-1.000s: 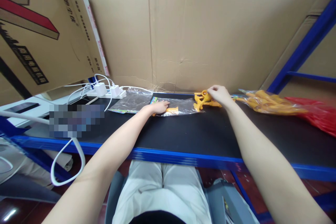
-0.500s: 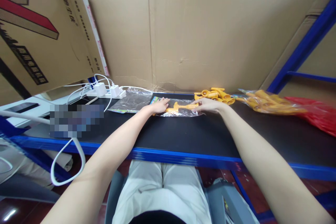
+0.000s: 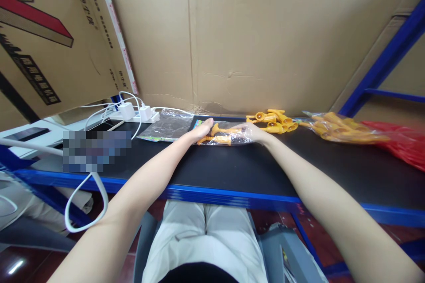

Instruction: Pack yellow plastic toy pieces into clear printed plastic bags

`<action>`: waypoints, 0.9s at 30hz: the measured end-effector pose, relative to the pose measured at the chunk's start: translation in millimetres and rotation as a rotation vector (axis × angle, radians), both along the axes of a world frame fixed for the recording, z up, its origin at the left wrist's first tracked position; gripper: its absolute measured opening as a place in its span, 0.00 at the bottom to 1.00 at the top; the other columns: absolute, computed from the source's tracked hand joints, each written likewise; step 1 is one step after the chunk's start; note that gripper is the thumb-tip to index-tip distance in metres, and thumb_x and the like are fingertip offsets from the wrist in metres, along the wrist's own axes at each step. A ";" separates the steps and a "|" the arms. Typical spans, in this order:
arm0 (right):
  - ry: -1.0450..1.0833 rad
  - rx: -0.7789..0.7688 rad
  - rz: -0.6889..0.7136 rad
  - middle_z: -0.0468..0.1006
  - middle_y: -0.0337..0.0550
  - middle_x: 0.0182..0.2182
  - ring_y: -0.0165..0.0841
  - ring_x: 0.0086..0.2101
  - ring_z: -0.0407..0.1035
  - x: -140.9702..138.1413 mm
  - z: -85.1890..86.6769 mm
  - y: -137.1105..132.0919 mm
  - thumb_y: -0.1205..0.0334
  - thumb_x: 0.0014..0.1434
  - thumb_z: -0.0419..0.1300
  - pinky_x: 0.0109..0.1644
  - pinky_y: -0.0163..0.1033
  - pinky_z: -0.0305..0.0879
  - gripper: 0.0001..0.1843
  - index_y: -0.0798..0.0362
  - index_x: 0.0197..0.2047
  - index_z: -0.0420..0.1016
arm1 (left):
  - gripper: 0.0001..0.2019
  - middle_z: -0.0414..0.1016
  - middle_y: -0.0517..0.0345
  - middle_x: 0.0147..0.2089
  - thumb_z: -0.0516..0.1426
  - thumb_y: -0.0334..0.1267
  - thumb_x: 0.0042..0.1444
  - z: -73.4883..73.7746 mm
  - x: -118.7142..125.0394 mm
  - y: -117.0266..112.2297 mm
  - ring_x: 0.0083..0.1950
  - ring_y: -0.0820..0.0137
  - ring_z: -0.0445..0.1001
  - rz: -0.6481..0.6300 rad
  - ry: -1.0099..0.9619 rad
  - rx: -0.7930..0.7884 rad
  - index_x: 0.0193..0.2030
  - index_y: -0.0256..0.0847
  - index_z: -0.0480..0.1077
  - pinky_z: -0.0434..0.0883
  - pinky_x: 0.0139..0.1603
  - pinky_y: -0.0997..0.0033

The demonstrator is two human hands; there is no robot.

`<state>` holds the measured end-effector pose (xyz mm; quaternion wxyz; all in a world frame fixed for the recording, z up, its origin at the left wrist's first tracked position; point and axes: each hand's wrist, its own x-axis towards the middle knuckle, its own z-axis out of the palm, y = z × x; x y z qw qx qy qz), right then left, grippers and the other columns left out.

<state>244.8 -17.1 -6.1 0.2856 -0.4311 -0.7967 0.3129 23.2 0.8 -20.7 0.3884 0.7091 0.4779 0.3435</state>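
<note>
A clear plastic bag point(image 3: 241, 139) with a colourful printed edge lies on the black shelf in front of me. Two yellow plastic pieces show through its film: one long piece with a wider end point(image 3: 229, 131), and another point(image 3: 217, 141) nearer me. My left hand point(image 3: 202, 131) grips the bag's left end, thumb raised, fingers partly hidden. At the bag's right end, clear film covers part of my right hand point(image 3: 255, 133), whose fingers close on the end of the long yellow piece. Behind that hand lies a pile of loose yellow plastic pieces point(image 3: 274, 119).
Another clear bag point(image 3: 168, 126) lies flat to the left, beside a white power strip point(image 3: 154, 118) with chargers and cables. At right are a bag of yellow pieces point(image 3: 341, 129) and red plastic point(image 3: 398, 143). A cardboard wall point(image 3: 259, 44) stands behind; a blue rail point(image 3: 232, 196) edges the shelf.
My right hand has moved left, into the bag's film, and the long yellow piece has shifted away from me. The second yellow piece now shows separately below it. My left thumb has lifted.
</note>
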 end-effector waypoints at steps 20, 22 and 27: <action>-0.100 0.167 -0.067 0.76 0.46 0.31 0.38 0.35 0.70 -4.4 -6.0 9.1 0.59 0.41 0.64 0.41 0.40 0.63 0.12 0.56 0.30 0.74 | 0.26 0.61 0.44 0.61 0.34 0.47 0.63 11.3 -3.8 -5.4 0.61 0.66 0.61 0.008 -0.267 -0.183 0.63 0.37 0.51 0.55 0.60 0.65; -0.040 0.123 -0.019 0.76 0.44 0.29 0.36 0.33 0.70 -6.3 -7.8 9.6 0.59 0.40 0.63 0.39 0.38 0.63 0.12 0.56 0.30 0.74 | 0.26 0.62 0.44 0.60 0.34 0.47 0.63 11.5 -4.0 -4.8 0.60 0.66 0.62 -0.006 -0.280 -0.189 0.63 0.36 0.51 0.57 0.60 0.65; 0.121 -0.054 -0.081 0.69 0.36 0.20 0.26 0.22 0.63 -10.7 -15.1 8.3 0.56 0.37 0.66 0.29 0.33 0.59 0.18 0.57 0.30 0.71 | 0.26 0.65 0.45 0.58 0.34 0.48 0.63 11.7 -7.3 -0.3 0.61 0.64 0.61 0.085 -0.249 -0.138 0.59 0.37 0.56 0.55 0.60 0.64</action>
